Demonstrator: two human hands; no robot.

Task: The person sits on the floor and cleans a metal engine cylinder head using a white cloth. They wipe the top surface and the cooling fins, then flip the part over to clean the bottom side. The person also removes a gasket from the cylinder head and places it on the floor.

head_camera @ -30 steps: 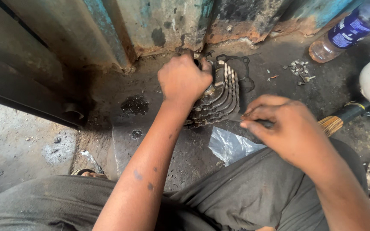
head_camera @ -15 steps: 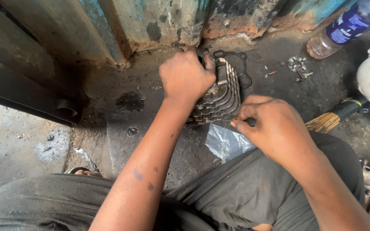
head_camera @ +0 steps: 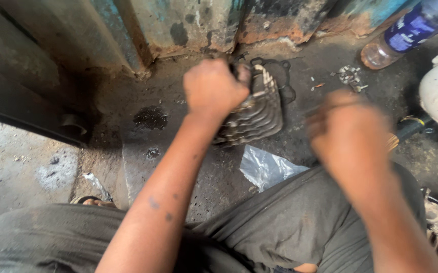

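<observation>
Left hand [head_camera: 214, 88] clenched, fingers wrapped over top edge of finned metal engine part [head_camera: 257, 114] on dirty floor [head_camera: 178, 151]. Right hand [head_camera: 350, 134] blurred, raised just right of it; grip unclear.

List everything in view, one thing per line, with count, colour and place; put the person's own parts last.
finned metal engine cylinder: one, grimy grey, floor centre, under the left hand
black gasket: one, flat on the floor behind the cylinder
clear plastic bag: one, crumpled, floor in front of the cylinder
clear plastic bottle with blue label: one, lying top right
small metal bits: a few, grey, near the bottle
rusty blue-painted metal wall: one, along the top
left hand: fist closed on the cylinder
right hand: blurred, raised at right; its grip unclear
</observation>
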